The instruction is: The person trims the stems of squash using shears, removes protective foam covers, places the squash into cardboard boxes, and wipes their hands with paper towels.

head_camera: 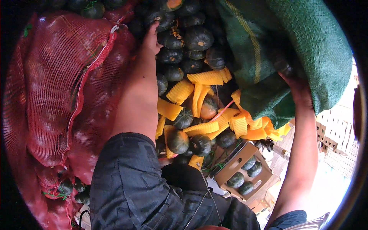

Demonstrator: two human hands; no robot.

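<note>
My left hand (152, 38) reaches into a heap of dark green kabocha-like squashes (198, 37). Its raised finger touches or nearly touches one squash (166, 21) near the top, and the thumb is spread apart from it. On the right, my right hand (294, 84) is inside the mouth of a green woven sack (319, 51). Deep shade hides most of its fingers, which seem to be around a dark squash (284, 64). Yellow foam netting sleeves (205, 77) lie over the squashes below, among them one with an orange patch (208, 107).
Full red mesh sacks (69, 86) stack along the left. Near my body at lower right, an open cardboard box (230, 166) contains several green squashes (235, 179). Beyond my right arm stand pale perforated crates (339, 123). A cord (205, 181) hangs over my dark shirt.
</note>
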